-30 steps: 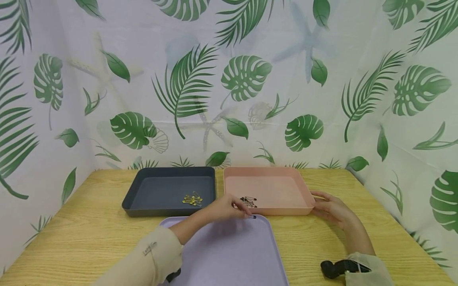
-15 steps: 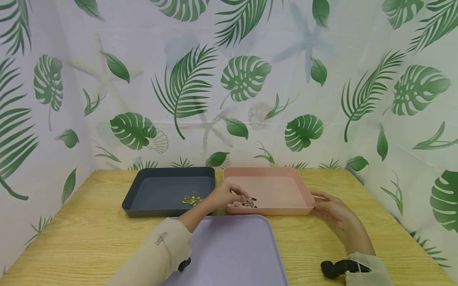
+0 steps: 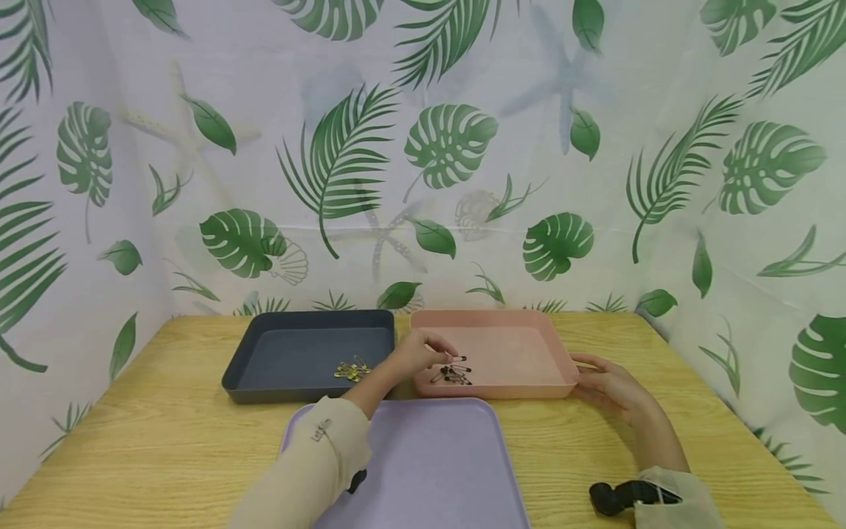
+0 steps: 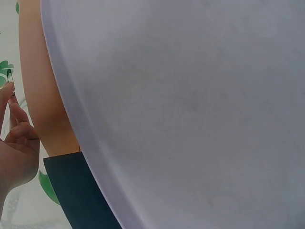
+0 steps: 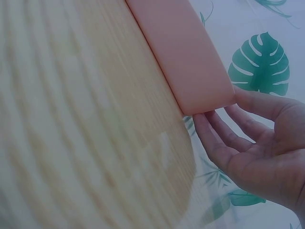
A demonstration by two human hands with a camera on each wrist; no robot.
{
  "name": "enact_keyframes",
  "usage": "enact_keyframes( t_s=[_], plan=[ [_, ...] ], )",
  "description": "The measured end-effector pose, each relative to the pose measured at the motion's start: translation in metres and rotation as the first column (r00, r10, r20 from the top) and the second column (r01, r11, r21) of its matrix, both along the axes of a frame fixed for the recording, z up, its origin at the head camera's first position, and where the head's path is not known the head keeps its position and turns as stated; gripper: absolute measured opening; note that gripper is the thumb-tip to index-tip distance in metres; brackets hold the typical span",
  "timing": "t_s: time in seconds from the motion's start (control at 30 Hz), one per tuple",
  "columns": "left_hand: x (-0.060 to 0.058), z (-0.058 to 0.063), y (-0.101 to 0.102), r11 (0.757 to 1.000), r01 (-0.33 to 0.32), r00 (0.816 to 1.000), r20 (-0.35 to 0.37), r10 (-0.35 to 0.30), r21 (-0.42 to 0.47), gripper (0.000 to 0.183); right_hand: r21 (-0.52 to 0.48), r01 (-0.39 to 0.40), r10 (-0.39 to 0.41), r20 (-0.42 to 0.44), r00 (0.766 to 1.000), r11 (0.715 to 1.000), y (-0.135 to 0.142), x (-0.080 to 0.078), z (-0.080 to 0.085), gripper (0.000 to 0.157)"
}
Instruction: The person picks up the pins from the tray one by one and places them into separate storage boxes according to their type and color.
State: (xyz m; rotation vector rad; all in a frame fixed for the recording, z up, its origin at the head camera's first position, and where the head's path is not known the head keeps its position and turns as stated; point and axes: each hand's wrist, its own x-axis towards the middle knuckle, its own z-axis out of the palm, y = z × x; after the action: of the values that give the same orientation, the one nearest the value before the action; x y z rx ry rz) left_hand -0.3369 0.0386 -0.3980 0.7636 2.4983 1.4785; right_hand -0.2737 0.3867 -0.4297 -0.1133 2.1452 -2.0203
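My left hand is over the near left part of the pink tray. Between its thumb and fingertips it pinches a small black safety pin; the left wrist view catches the same safety pin at the fingertips. Several other black safety pins lie just below, on the tray's floor. At the tray's right end, my right hand rests its fairly straight fingers against the outer wall. From the right wrist, the thumb meets the rim, while the other fingers touch the wall.
A dark blue tray stands left of the pink one, with several yellow safety pins in its near right corner. In front lies a flat lilac tray, partly under my left forearm. Leaf-printed cloth hangs behind the wooden table.
My left hand has moved from above the lilac tray's far edge up into the pink tray, taking the black safety pin along. My right hand stays at the pink tray's side.
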Motion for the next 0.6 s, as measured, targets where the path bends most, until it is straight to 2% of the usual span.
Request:
enact_keyframes(
  t_s=[0.33, 0.6],
  plan=[
    [-0.0055, -0.0021, 0.0008, 1.0, -0.011, 1.0, -0.019, 0.01, -0.027, 0.009, 0.002, -0.007, 0.007, -0.014, 1.0, 1.0, -0.0002, 0.0019, 0.0017, 0.058],
    [-0.007, -0.003, 0.0007, 0.999, -0.002, 1.0, -0.002, 0.002, -0.037, 0.012, 0.017, -0.005, 0.005, -0.006, 1.0, 1.0, -0.0004, 0.0013, 0.0016, 0.058]
  ],
)
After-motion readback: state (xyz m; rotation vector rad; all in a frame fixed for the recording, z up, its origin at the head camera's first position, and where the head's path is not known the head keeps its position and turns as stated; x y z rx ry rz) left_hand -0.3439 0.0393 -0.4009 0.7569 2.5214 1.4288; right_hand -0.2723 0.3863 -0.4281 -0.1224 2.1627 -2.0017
